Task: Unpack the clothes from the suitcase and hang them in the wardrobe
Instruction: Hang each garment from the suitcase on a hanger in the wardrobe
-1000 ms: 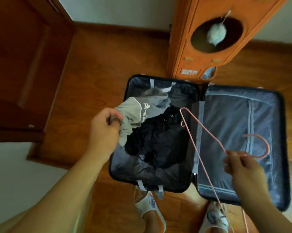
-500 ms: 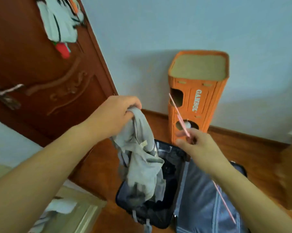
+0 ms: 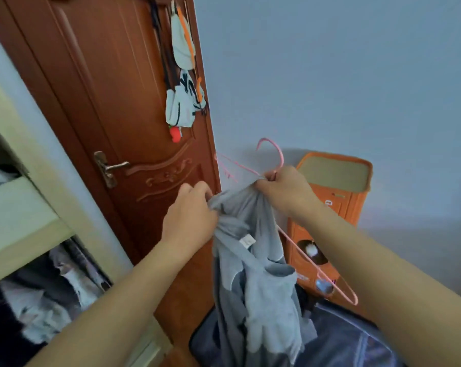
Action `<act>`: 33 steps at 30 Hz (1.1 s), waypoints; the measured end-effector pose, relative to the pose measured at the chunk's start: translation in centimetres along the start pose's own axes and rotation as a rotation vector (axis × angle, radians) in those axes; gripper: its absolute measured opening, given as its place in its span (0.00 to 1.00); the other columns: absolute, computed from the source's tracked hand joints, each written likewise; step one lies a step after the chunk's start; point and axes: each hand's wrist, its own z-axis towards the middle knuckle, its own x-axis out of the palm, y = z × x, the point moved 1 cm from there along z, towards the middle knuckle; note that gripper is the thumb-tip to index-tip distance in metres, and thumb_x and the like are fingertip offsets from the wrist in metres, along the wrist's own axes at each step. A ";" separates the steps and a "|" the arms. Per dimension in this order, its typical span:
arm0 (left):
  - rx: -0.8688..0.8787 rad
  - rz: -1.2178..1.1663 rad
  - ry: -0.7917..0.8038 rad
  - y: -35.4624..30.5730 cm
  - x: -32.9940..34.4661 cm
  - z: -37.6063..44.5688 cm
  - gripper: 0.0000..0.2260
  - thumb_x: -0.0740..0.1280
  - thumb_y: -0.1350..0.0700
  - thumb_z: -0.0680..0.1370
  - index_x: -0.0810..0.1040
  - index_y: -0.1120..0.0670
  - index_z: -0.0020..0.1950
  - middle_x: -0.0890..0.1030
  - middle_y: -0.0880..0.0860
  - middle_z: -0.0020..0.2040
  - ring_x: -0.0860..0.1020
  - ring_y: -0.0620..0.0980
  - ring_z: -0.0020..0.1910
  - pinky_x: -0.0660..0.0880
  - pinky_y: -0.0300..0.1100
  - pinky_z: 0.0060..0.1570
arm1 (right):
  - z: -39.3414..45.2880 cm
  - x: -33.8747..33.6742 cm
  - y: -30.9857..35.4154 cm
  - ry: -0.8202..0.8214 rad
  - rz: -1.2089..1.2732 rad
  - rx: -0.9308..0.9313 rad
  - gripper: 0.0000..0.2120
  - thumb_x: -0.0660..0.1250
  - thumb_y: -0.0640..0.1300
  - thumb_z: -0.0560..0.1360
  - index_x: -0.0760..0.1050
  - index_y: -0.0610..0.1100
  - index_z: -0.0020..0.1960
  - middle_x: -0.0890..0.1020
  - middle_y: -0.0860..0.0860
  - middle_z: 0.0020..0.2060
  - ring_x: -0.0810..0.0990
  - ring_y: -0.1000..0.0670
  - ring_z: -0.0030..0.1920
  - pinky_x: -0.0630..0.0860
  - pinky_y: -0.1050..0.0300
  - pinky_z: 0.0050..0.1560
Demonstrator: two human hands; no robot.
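A grey garment (image 3: 253,274) hangs in front of me, held up at its top edge by both hands. My left hand (image 3: 189,218) pinches the cloth on the left. My right hand (image 3: 285,189) grips the neck of a pink wire hanger (image 3: 277,157) together with the cloth's top; the hanger's hook points up and one arm (image 3: 330,279) slants down to the right behind the garment. The open dark suitcase (image 3: 338,337) lies on the floor below, partly hidden by the garment. The wardrobe (image 3: 20,223) stands at the left, with clothes visible under its pale shelf.
A brown wooden door (image 3: 123,107) with a metal handle (image 3: 110,166) stands straight ahead, bags and caps (image 3: 183,102) hanging on it. An orange tower-shaped box (image 3: 330,207) stands against the pale wall at the right, behind the suitcase.
The view tilted up from the suitcase to the door. The grey garment was lifted out of the case. My right hand brought the hanger up to the garment's top and now holds both.
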 end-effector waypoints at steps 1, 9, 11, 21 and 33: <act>-0.103 -0.089 0.040 0.6 1.1 -1.3 0.05 0.66 0.55 0.76 0.72 0.46 0.48 0.73 0.49 0.50 0.78 0.59 0.46 0.76 0.54 0.47 | 0.0 -0.6 -0.1 -0.053 -0.007 0.045 0.19 0.66 0.46 0.74 0.66 0.40 0.28 0.69 0.49 0.23 0.69 0.48 0.31 0.64 0.53 0.30; -0.279 -0.179 0.163 2.1 8.9 -9.8 0.08 0.69 0.53 0.78 0.71 0.46 0.44 0.78 0.46 0.43 0.77 0.47 0.39 0.74 0.45 0.36 | -2.4 -8.6 -2.1 -0.363 -0.094 0.199 0.14 0.65 0.47 0.73 0.77 0.39 0.35 0.76 0.47 0.28 0.78 0.42 0.37 0.70 0.57 0.37; -0.336 -0.159 0.195 2.2 9.0 -9.6 0.07 0.69 0.57 0.78 0.73 0.48 0.45 0.79 0.47 0.42 0.78 0.46 0.39 0.75 0.43 0.35 | -2.8 -10.7 -2.9 -0.438 -0.071 0.223 0.14 0.64 0.50 0.70 0.78 0.40 0.35 0.79 0.46 0.31 0.81 0.41 0.41 0.77 0.53 0.43; -0.773 -1.353 0.264 -1.5 -0.2 -1.7 0.07 0.59 0.66 0.83 0.77 0.59 0.52 0.82 0.61 0.51 0.83 0.57 0.46 0.79 0.52 0.43 | -8.0 -12.5 -10.7 -0.187 -0.065 0.422 0.14 0.65 0.44 0.75 0.70 0.45 0.31 0.72 0.47 0.27 0.69 0.46 0.28 0.65 0.59 0.29; -0.146 -0.590 0.494 -9.5 -1.3 -3.4 0.07 0.65 0.70 0.75 0.78 0.59 0.45 0.74 0.59 0.37 0.74 0.53 0.34 0.67 0.36 0.32 | -12.7 -0.4 -6.8 0.236 0.168 0.199 0.11 0.78 0.53 0.69 0.76 0.55 0.43 0.82 0.57 0.39 0.80 0.57 0.39 0.73 0.62 0.39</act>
